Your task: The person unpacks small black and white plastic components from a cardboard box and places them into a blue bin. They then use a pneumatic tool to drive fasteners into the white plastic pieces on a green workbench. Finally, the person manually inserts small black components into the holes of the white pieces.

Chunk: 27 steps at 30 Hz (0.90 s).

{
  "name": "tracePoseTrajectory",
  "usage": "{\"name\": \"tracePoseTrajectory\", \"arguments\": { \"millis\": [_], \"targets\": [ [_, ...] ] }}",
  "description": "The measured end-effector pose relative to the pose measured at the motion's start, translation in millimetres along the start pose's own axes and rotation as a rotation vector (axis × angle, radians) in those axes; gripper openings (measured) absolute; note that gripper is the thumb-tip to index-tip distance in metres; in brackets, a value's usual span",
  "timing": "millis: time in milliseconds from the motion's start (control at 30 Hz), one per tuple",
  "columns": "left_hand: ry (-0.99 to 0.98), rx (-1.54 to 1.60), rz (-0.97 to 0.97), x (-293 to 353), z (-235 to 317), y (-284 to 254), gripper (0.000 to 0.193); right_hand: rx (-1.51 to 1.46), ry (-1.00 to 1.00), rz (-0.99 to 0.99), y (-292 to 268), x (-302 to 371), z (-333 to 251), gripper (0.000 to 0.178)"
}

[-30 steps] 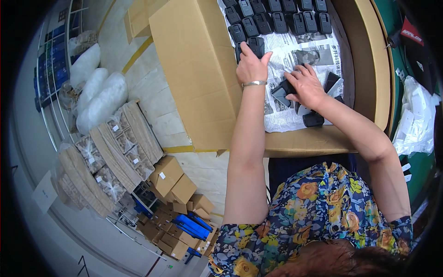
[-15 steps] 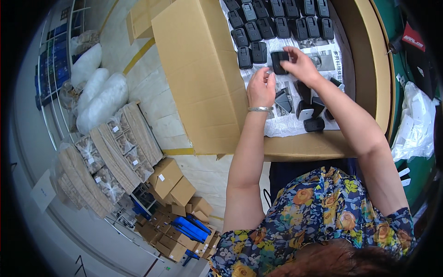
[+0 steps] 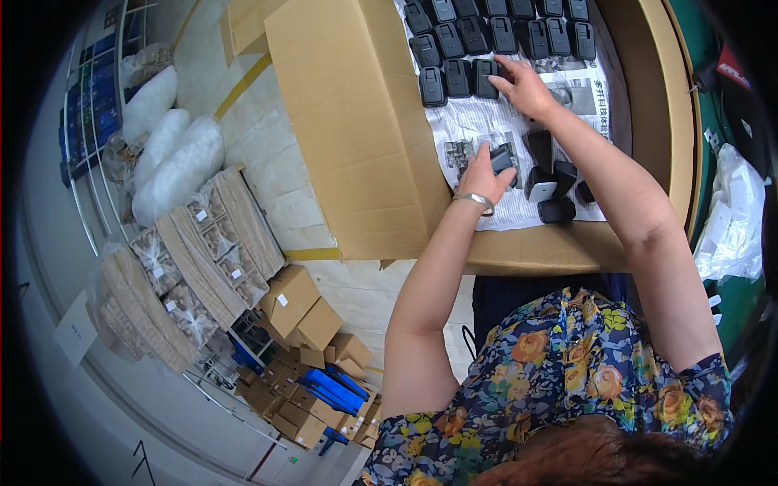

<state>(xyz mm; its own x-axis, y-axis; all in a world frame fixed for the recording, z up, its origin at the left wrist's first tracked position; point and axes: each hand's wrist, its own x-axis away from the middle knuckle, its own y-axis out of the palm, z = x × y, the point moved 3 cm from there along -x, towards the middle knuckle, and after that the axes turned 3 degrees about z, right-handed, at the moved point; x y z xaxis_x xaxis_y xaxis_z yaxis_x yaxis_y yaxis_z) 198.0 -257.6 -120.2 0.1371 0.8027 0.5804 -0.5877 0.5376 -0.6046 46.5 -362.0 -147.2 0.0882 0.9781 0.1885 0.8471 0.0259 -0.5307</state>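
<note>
While right hand (image 3: 528,91) spreads fingers at edge of black rectangular plastic case (image 3: 486,78) in nearest row, left hand (image 3: 481,178) curves fingers around dark-grey plastic piece (image 3: 502,156), grip unclear; printed white newspaper (image 3: 455,123) underneath, probably against scratches.

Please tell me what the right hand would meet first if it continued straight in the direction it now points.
The right hand would probably meet the black case at the right end of the row of three; it looks right beside it, though depth leaves actual contact unclear.
</note>
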Motion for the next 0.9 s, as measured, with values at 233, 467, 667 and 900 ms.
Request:
{"name": "tracePoseTrajectory", "arguments": {
  "millis": [233, 467, 667, 900],
  "targets": [
    [0.022, -0.106, 0.101, 7, 10, 5, 0.054, 0.336, 0.071, -0.235, -66, 67, -6, 0.055],
    [0.139, 0.017, 0.178, -1, 6, -11, 0.055, 0.348, 0.110, -0.292, -46, 96, 11, 0.060],
    [0.267, 0.276, 0.259, -22, 8, -30, 0.049, -0.180, 0.067, -0.200, -59, 61, 25, 0.047],
    [0.283, 0.428, 0.060, -56, -16, -9, 0.049, -0.016, -0.003, 0.012, -41, 10, 15, 0.048]
  ]
}}
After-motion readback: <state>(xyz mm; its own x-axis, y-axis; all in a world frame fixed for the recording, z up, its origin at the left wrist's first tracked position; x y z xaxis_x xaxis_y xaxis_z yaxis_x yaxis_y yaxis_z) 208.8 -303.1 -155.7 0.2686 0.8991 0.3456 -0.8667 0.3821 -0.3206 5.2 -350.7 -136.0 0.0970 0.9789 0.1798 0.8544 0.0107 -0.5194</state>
